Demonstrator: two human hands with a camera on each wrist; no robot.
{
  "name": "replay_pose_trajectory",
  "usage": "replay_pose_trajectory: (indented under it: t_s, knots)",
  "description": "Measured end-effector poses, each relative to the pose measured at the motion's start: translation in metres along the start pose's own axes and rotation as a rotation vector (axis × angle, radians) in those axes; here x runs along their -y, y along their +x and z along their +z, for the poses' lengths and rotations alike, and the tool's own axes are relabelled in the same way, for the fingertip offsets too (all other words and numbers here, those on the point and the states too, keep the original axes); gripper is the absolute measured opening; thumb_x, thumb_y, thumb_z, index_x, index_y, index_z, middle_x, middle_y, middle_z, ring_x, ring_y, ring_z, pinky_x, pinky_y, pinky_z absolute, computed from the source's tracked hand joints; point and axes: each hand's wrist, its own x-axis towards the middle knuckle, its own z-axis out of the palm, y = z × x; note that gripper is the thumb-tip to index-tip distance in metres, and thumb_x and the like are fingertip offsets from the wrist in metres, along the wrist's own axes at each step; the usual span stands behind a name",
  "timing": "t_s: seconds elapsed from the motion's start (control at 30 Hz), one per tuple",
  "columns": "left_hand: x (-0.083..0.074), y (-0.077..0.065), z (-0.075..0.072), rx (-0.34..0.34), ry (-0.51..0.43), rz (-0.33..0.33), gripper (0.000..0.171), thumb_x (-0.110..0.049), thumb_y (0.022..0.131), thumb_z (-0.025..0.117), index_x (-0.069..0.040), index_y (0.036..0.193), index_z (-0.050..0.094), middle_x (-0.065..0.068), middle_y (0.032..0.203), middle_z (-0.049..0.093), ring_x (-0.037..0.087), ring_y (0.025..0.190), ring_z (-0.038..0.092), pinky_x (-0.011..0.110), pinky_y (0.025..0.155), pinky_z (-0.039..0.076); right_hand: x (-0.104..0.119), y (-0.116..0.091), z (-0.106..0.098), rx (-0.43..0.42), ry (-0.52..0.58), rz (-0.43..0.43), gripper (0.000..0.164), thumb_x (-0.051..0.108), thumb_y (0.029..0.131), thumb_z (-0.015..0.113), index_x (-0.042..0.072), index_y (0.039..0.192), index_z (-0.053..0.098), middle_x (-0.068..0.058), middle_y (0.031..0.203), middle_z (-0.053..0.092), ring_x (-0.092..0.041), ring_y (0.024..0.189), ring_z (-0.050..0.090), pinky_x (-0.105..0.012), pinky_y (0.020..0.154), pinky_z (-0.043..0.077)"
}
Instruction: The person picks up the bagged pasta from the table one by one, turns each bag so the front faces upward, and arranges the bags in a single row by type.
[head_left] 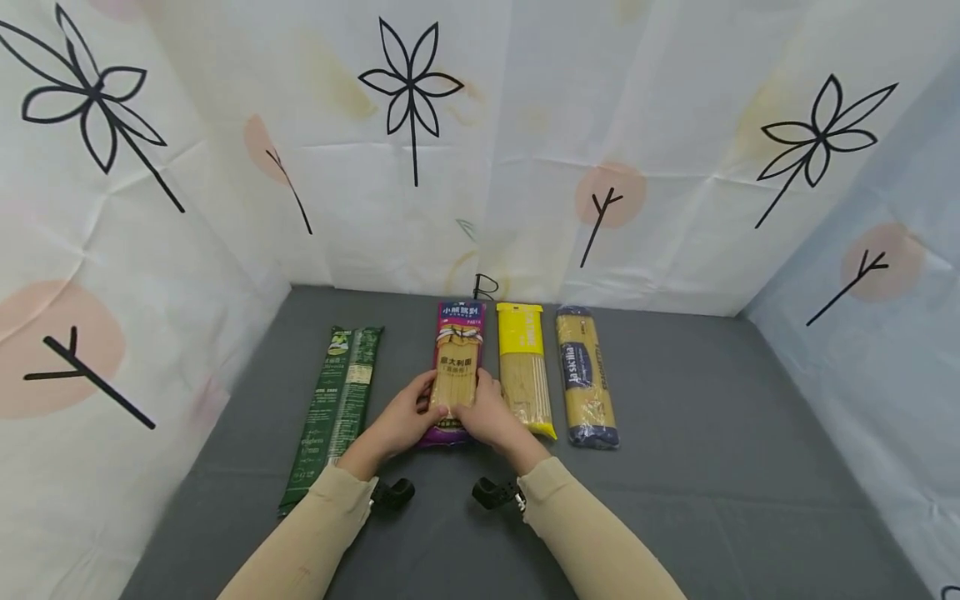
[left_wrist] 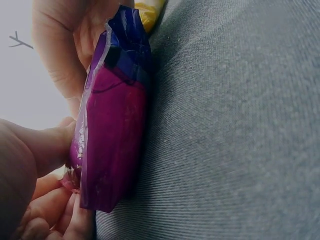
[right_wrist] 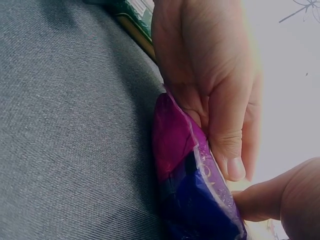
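A purple and blue pasta packet (head_left: 459, 350) with a window of long noodles lies on the grey table, its top end toward the back wall. My left hand (head_left: 397, 419) grips its left edge, thumb over the front and fingers at the side. From the other side my right hand (head_left: 493, 414) holds the right edge, its thumb near the left thumb. In the left wrist view the packet's purple bottom end (left_wrist: 117, 135) sits close against the cloth. The right wrist view shows the same packet (right_wrist: 175, 137) between both hands; the fingertips under its edges are partly hidden.
A yellow noodle packet (head_left: 522, 367) lies just right of the held one, then a blue-labelled spaghetti packet (head_left: 587, 379). On the left, a green spaghetti packet (head_left: 337, 408) lies slanted, partly behind the left forearm. Patterned cloth walls (head_left: 510, 225) enclose the grey table (head_left: 697, 433).
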Motion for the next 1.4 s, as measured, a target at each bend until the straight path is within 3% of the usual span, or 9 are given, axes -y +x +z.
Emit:
replay_pose_trajectory:
  t_s: [0.33,0.53,0.7,0.8,0.93,1.07,1.23,1.4]
  knots:
    - [0.002,-0.003,0.004,-0.013,0.068,0.021,0.068,-0.018,0.097,0.061,-0.01,0.154,0.024,0.019,0.148,0.037,0.034,0.128,0.046,0.046,0.097,0.044,-0.001,-0.001,0.001,0.0,-0.013,-0.016,0.082,0.016,0.087,0.07,-0.001,0.15,0.02,-0.025,0.135,0.036,-0.031,0.104,0.045,-0.045,0.093,0.041]
    - [0.0,-0.005,0.008,-0.09,0.202,0.057,0.061,-0.017,0.099,0.057,-0.006,0.152,0.028,0.019,0.144,0.043,0.031,0.125,0.049,0.046,0.097,0.044,-0.006,0.001,-0.001,-0.032,0.008,-0.066,0.078,0.017,0.086,0.069,-0.001,0.148,0.025,-0.022,0.131,0.039,-0.03,0.104,0.045,-0.045,0.091,0.043]
    - [-0.005,-0.015,0.0,-0.178,0.183,-0.004,0.06,-0.019,0.099,0.056,-0.008,0.151,0.03,0.015,0.147,0.041,0.034,0.126,0.049,0.047,0.097,0.045,0.0,-0.008,-0.002,-0.119,-0.019,-0.149,0.068,0.021,0.089,0.067,0.001,0.145,0.035,-0.023,0.141,0.029,-0.034,0.121,0.039,-0.05,0.099,0.038]
    - [-0.011,-0.022,-0.011,-0.221,0.181,-0.005,0.062,-0.023,0.099,0.057,-0.008,0.152,0.028,0.013,0.15,0.037,0.036,0.129,0.044,0.048,0.1,0.042,0.006,-0.013,0.0,-0.142,0.037,-0.214,0.062,0.024,0.091,0.066,0.004,0.143,0.039,-0.022,0.144,0.027,-0.036,0.128,0.036,-0.052,0.101,0.036]
    - [-0.016,-0.032,-0.028,-0.238,0.204,0.02,0.064,-0.028,0.098,0.057,-0.009,0.152,0.028,0.014,0.151,0.036,0.038,0.131,0.041,0.051,0.101,0.04,0.011,-0.02,0.008,-0.068,0.167,-0.245,0.064,0.032,0.093,0.064,0.008,0.145,0.037,-0.017,0.141,0.029,-0.033,0.125,0.04,-0.049,0.098,0.041]
    - [-0.015,-0.041,-0.043,-0.243,0.239,0.002,0.067,-0.036,0.098,0.057,-0.011,0.152,0.027,0.017,0.151,0.034,0.041,0.13,0.041,0.053,0.098,0.042,0.016,-0.029,0.018,0.028,0.26,-0.266,0.067,0.036,0.093,0.064,0.009,0.146,0.033,-0.016,0.14,0.032,-0.031,0.122,0.045,-0.045,0.097,0.045]
    - [-0.01,-0.051,-0.055,-0.234,0.268,-0.037,0.07,-0.037,0.098,0.057,-0.011,0.154,0.024,0.023,0.15,0.032,0.043,0.128,0.042,0.055,0.091,0.045,0.023,-0.037,0.03,0.106,0.286,-0.294,0.067,0.036,0.093,0.065,0.013,0.147,0.032,-0.014,0.143,0.033,-0.029,0.122,0.048,-0.041,0.096,0.046]
    - [-0.007,-0.06,-0.067,-0.254,0.306,-0.018,0.069,-0.036,0.098,0.057,-0.012,0.154,0.024,0.021,0.15,0.032,0.045,0.126,0.042,0.055,0.088,0.046,0.031,-0.038,0.036,0.154,0.286,-0.325,0.07,0.039,0.093,0.064,0.012,0.149,0.03,-0.016,0.146,0.036,-0.029,0.122,0.051,-0.041,0.092,0.049]
